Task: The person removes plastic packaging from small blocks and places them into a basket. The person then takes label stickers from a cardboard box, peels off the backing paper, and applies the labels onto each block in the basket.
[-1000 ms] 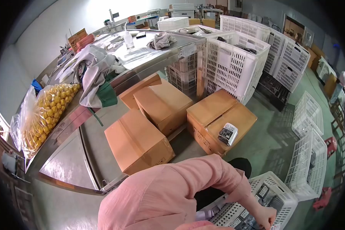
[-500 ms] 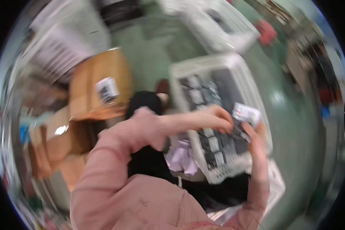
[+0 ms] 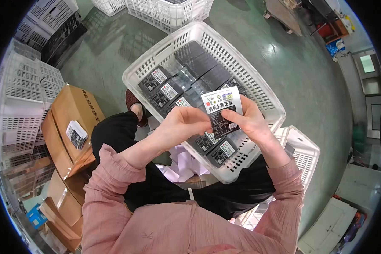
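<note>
A black and white printed label (image 3: 222,111) is held up over a white plastic crate (image 3: 139,67). My right hand (image 3: 252,120) grips it at its right side, thumb across the front. My left hand (image 3: 184,123) is pinched at the label's left edge; whether it grips the label or something small is hidden. Under both hands, the crate holds several black packages (image 3: 167,94), some with white labels facing up and some plain dark, with clear plastic between them.
Cardboard boxes (image 3: 57,122) stand at the left, one bearing a stack of labels (image 3: 76,134). Stacked white crates (image 3: 19,93) rise behind them. More white crates stand ahead (image 3: 169,15) and at the right (image 3: 305,148). Purple strips (image 3: 183,165) lie between my legs.
The view has swung down and right onto the crate. My right hand has come into view with the label, now held upright facing me. My left hand has drawn in beside it.
</note>
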### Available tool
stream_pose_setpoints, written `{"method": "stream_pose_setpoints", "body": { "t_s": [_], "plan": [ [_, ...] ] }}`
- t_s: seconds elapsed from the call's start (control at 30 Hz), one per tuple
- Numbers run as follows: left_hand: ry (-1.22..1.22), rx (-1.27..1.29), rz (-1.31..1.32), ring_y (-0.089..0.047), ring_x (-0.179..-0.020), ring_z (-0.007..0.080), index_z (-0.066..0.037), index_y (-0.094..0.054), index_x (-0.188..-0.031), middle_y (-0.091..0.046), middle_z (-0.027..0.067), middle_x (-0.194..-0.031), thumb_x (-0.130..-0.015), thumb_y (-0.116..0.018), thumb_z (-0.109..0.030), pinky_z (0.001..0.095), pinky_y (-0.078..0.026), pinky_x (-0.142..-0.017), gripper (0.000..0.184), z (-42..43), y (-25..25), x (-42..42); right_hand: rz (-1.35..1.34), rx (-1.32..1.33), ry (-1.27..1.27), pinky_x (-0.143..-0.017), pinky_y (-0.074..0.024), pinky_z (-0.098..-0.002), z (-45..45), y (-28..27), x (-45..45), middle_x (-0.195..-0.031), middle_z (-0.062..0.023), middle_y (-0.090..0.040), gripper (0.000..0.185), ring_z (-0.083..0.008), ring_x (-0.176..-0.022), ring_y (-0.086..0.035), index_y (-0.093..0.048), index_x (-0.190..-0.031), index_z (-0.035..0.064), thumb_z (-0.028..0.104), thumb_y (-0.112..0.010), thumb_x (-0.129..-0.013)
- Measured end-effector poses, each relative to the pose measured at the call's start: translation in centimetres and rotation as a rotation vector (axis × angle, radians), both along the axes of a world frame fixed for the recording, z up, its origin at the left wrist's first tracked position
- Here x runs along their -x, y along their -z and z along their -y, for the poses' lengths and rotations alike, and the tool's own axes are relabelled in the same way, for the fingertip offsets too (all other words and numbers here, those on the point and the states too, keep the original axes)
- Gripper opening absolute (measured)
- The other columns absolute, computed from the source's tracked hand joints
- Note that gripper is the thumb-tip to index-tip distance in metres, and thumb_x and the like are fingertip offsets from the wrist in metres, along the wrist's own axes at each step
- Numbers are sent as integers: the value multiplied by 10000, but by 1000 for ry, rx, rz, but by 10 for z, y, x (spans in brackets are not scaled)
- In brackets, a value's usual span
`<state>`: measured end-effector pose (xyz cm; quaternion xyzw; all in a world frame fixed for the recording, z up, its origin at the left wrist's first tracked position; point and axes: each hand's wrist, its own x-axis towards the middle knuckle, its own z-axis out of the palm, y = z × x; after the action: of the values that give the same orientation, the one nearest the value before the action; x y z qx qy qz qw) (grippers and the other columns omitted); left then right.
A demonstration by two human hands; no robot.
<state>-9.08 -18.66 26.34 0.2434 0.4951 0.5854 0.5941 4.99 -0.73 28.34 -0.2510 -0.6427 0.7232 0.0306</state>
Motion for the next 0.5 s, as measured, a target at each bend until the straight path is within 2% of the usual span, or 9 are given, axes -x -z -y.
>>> {"method": "stream_pose_setpoints", "body": {
  "t_s": [0.33, 0.43, 0.5],
  "plan": [
    [-2, 46, -5, -638, -790, 93, 15, -689, -947, -709, 78, -880, -889, -658, -66, 219, -483, -725, 104, 1, 2, -3, -15, 1, -50, -813, -520, -267, 2, -4, 0, -1005, -62, -689, 312, -103, -907, -633, -589, -1156, -36, 73, -671, -876],
    [-12, 20, 4, -632, -772, 90, 9, -691, -935, -709, 76, -874, -886, -658, -62, 219, -483, -723, 93, 2, 3, -6, -16, -27, -52, -815, -520, -272, 4, 1, -1, -1034, -85, -680, 334, -108, -918, -632, -590, -1154, -34, 86, -694, -860],
    [-30, -6, 3, -630, -765, 89, 5, -692, -929, -708, 73, -870, -884, -661, -60, 219, -483, -716, 85, 2, 5, -6, -76, -288, 76, -816, -517, -271, 11, 12, -1, -1080, -105, -662, 367, -113, -925, -628, -590, -1153, -30, 112, -720, -841]
  ]
}}
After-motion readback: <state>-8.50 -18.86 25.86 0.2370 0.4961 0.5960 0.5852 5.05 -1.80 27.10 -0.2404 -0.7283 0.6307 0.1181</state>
